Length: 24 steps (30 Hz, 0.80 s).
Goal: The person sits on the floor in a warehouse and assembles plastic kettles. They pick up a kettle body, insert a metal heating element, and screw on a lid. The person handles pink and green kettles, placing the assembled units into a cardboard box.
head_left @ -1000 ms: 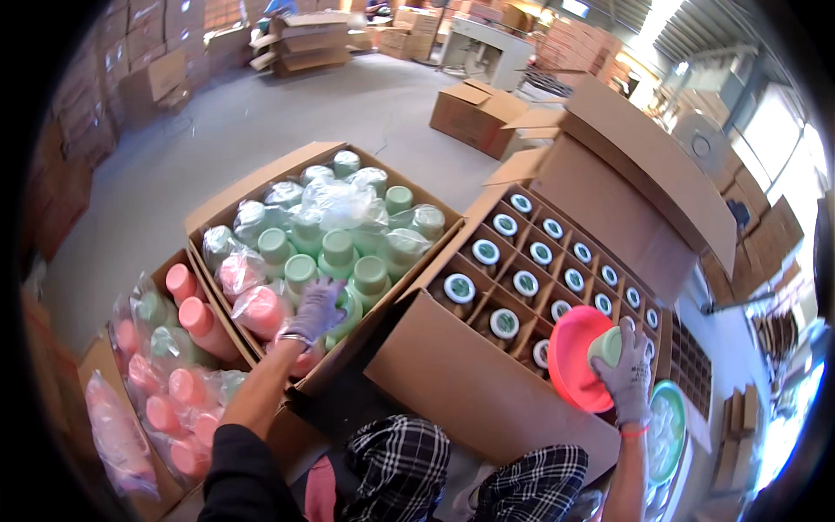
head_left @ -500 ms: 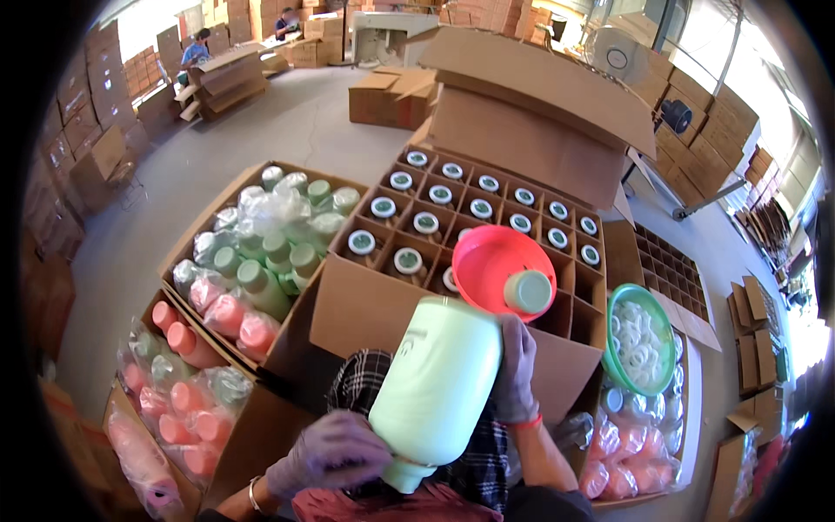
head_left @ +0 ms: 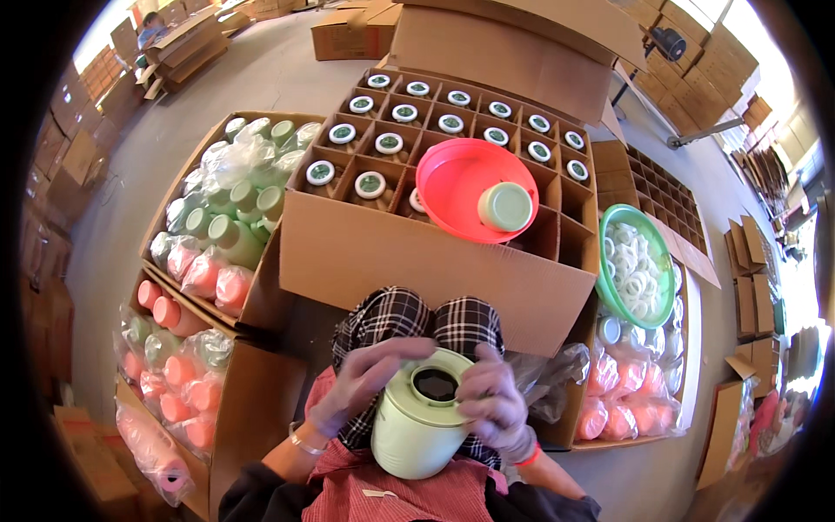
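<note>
A pale green, wide-bodied bottle point(head_left: 419, 439) stands upright in my lap, its round neck uncovered and dark inside. My left hand point(head_left: 370, 383), in a thin pale glove, is open at the left of the neck, its fingers stretched over the shoulder. From the right, my gloved right hand point(head_left: 496, 400) reaches to the rim with fingers bent but apart. Its fingertips seem to touch the bottle's shoulder. Just ahead, a red basin point(head_left: 448, 187) rests on the divided carton point(head_left: 391, 261), with a pale green cup-shaped cap point(head_left: 506, 207) in it.
Several white-lidded containers point(head_left: 370, 184) fill compartments of the carton. At left, open boxes hold green bottles point(head_left: 230, 239) and pink bottles point(head_left: 181, 370), some bagged. At right, a green basket point(head_left: 600, 283) of white rings point(head_left: 639, 270) sits above bagged pink bottles point(head_left: 619, 378). A person point(head_left: 152, 30) is far left.
The bottle has gone from tilted, neck down, to upright in my lap, neck up. My right hand has left its base, and both hands are now beside the neck. The view has tipped downward.
</note>
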{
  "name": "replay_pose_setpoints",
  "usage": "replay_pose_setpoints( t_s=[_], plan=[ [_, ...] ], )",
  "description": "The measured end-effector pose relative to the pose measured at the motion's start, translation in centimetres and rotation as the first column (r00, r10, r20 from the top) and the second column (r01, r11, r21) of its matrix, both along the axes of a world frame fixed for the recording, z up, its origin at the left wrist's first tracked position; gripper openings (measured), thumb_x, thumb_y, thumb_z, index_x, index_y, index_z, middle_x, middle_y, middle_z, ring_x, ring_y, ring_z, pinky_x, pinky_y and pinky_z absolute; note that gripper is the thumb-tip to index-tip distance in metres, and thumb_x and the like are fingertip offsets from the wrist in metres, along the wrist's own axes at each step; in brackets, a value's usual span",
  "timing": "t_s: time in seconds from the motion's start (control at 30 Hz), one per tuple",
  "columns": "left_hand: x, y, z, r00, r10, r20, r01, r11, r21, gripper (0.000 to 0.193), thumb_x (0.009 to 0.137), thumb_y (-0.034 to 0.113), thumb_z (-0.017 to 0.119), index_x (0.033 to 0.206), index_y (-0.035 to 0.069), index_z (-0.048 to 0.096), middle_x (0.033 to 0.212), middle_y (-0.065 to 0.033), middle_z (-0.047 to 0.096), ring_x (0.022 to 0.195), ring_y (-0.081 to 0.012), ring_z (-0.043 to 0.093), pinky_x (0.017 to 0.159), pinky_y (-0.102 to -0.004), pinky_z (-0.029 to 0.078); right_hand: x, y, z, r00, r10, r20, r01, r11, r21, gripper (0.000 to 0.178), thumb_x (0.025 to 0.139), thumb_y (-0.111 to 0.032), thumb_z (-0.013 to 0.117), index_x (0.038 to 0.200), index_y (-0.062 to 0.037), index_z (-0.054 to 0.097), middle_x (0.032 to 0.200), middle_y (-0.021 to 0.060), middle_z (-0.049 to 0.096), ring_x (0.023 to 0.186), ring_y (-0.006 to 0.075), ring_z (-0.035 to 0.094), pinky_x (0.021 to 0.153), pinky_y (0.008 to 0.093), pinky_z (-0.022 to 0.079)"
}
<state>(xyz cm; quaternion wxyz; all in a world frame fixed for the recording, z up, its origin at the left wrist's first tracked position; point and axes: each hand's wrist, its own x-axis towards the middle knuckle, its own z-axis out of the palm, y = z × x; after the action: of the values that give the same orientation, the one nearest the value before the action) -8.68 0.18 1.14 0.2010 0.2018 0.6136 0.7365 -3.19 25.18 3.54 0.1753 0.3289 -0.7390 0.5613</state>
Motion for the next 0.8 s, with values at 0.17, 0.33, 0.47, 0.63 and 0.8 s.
replay_pose_setpoints(
  t_s=[0.17, 0.33, 0.47, 0.63, 0.8],
  plan=[
    [1.4, 0.2, 1.3, 0.949, 0.301, 0.094, -0.311, 0.845, 0.434, 0.041, 0.103, 0.035, 0.039, 0.095, 0.003, 0.063, 0.106, -0.0126, 0.065, 0.097, -0.0231, 0.061, 0.099, -0.0436, 0.045, 0.3, 3.4, 0.5, 0.916, -0.271, 0.296, 0.273, 0.961, 0.035, 0.023, 0.084, -0.018, 0.071, 0.103, -0.0047, 0.070, 0.110, 0.0117, 0.061, 0.104, 0.0273, 0.059, 0.099, 0.0420, 0.045],
    [1.4, 0.1, 2.5, 0.958, 0.267, -0.107, -0.244, 0.951, 0.189, 0.043, 0.103, 0.040, 0.040, 0.086, 0.005, 0.058, 0.093, -0.0095, 0.062, 0.089, -0.0220, 0.055, 0.092, -0.0415, 0.046, 0.0, 3.2, 2.3, 0.929, -0.220, 0.299, 0.131, 0.948, 0.291, 0.040, 0.078, -0.029, 0.081, 0.109, -0.0068, 0.070, 0.118, 0.0106, 0.061, 0.105, 0.0289, 0.060, 0.106, 0.0478, 0.040],
    [1.1, -0.9, 2.9, 0.934, 0.321, 0.159, -0.346, 0.922, 0.173, 0.043, 0.099, 0.034, 0.049, 0.115, -0.004, 0.063, 0.119, -0.0163, 0.064, 0.115, -0.0261, 0.058, 0.106, -0.0415, 0.041, -0.2, 3.4, 2.2, 0.850, -0.076, 0.522, 0.039, 0.996, 0.082, 0.048, 0.077, -0.018, 0.080, 0.121, -0.0048, 0.067, 0.131, 0.0159, 0.055, 0.117, 0.0316, 0.056, 0.105, 0.0401, 0.042],
    [0.7, -1.7, 4.0, 0.979, 0.110, 0.170, -0.142, 0.972, 0.187, 0.069, 0.084, 0.035, 0.072, 0.137, -0.006, 0.053, 0.143, -0.0205, 0.052, 0.135, -0.0325, 0.047, 0.115, -0.0444, 0.033, -0.9, 1.9, 1.3, 0.873, -0.094, 0.479, 0.087, 0.996, 0.036, 0.045, 0.084, -0.021, 0.073, 0.126, -0.0051, 0.065, 0.136, 0.0188, 0.053, 0.128, 0.0356, 0.051, 0.110, 0.0459, 0.039],
    [-2.6, -1.4, 4.7, 0.922, -0.063, -0.382, -0.010, 0.982, -0.186, 0.081, 0.074, 0.029, 0.086, 0.142, 0.003, 0.050, 0.150, -0.0208, 0.041, 0.141, -0.0317, 0.039, 0.116, -0.0446, 0.031, -4.2, -0.4, 3.4, 0.946, 0.024, 0.323, -0.047, 0.997, 0.063, 0.029, 0.092, -0.017, 0.063, 0.115, -0.0002, 0.065, 0.121, 0.0191, 0.061, 0.111, 0.0338, 0.060, 0.097, 0.0413, 0.048]
  ],
)
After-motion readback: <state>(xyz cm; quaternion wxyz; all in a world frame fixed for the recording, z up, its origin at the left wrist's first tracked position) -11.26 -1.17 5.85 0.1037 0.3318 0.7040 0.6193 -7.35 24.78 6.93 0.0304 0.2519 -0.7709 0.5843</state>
